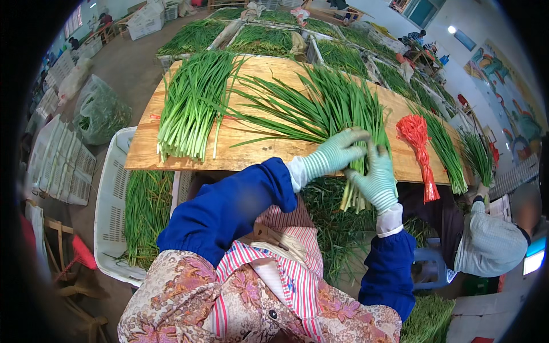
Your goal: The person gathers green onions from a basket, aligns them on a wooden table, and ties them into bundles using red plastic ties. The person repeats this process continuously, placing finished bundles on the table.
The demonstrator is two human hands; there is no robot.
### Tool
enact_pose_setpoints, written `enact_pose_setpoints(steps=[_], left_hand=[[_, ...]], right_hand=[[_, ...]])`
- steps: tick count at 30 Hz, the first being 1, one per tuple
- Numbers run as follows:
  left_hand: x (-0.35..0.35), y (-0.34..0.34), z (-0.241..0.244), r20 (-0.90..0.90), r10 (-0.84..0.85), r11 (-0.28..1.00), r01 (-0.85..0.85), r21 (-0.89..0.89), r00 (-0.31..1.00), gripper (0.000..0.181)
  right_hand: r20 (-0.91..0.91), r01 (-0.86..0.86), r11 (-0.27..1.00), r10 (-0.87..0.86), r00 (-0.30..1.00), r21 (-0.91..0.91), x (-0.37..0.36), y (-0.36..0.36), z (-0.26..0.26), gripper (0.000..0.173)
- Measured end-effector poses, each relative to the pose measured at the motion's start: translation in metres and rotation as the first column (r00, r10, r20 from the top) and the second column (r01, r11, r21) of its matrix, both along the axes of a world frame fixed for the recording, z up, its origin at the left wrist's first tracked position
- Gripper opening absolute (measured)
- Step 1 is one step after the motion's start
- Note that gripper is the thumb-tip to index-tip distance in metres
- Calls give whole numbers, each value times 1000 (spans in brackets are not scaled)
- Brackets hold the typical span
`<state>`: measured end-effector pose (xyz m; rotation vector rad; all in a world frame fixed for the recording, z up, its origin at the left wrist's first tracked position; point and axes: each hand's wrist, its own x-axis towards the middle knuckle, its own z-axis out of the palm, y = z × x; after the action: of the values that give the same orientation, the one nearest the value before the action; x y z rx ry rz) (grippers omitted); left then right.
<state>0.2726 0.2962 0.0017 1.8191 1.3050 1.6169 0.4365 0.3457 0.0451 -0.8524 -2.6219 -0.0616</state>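
Both my hands wear pale green striped gloves. My left hand lies on the near part of a loose bunch of green garlic chives, its fingers bent over the stems. My right hand is around the same bunch from the right, just past the near edge of the wooden table; the pale stem ends stick out below it. The leaves fan out to the left across the wood. A thick pile of chives lies at the table's left. A bundle of red plastic ties hangs over the near edge at right.
A white plastic crate holding chives stands at lower left. More chives lie at the table's right end, near a co-worker holding a bunch. Crates of chives fill the floor beyond the table. A blue stool stands lower right.
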Motion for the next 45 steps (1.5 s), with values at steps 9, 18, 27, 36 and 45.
enact_pose_setpoints(steps=[9, 18, 27, 36, 45], left_hand=[[-24, -18, 1, 359, -79, 980, 139, -145, 930, 40], [-71, -45, 20, -763, 258, 778, -596, -200, 593, 62], [-73, -18, 35, -865, 48, 740, -600, -305, 499, 62], [-88, 29, 38, -875, -68, 826, -465, -319, 479, 73], [-105, 27, 26, -848, -110, 987, -46, -156, 519, 20]], right_hand=[[243, 124, 992, -114, 963, -26, -15, -10, 7, 92], [147, 183, 982, -175, 974, -48, 25, 35, -12, 104], [22, 279, 902, -288, 957, -331, 38, 106, 6, 82], [-214, -64, 700, -129, 968, -712, 64, 194, -27, 66], [-210, -90, 657, -106, 972, -748, 56, 187, -10, 62]])
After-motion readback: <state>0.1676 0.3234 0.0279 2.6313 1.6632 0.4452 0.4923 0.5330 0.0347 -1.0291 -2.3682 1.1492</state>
